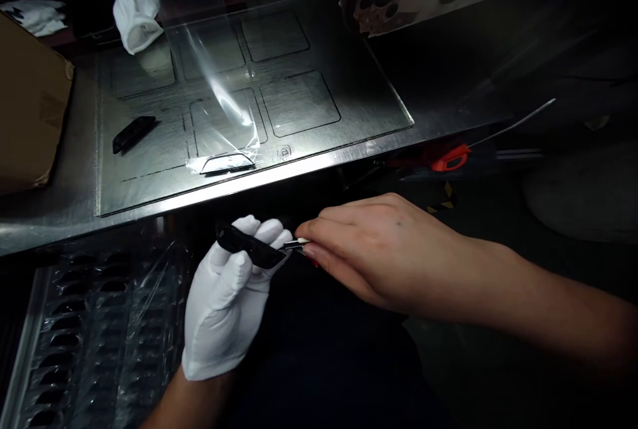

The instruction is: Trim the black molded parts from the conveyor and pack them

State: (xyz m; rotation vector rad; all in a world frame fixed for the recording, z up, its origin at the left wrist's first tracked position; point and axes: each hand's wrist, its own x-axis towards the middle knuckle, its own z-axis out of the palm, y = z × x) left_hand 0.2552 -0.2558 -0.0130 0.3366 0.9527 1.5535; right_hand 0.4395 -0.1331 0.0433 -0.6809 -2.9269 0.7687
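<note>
Your gloved left hand (226,303) tilts up, gripping a black part (252,247); your right hand (369,250), palm down, pinches a slim tool (295,244).

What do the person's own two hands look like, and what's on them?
The left hand wears a plain white fabric glove, fairly snug, its hem ending at the wrist. The right hand is ungloved, with a small dark spot on its back. Both visible forearms show no sleeve.

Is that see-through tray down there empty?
No, the tray has things in it: dark curved pieces sit in rows. I cannot tell if it is full.
</note>
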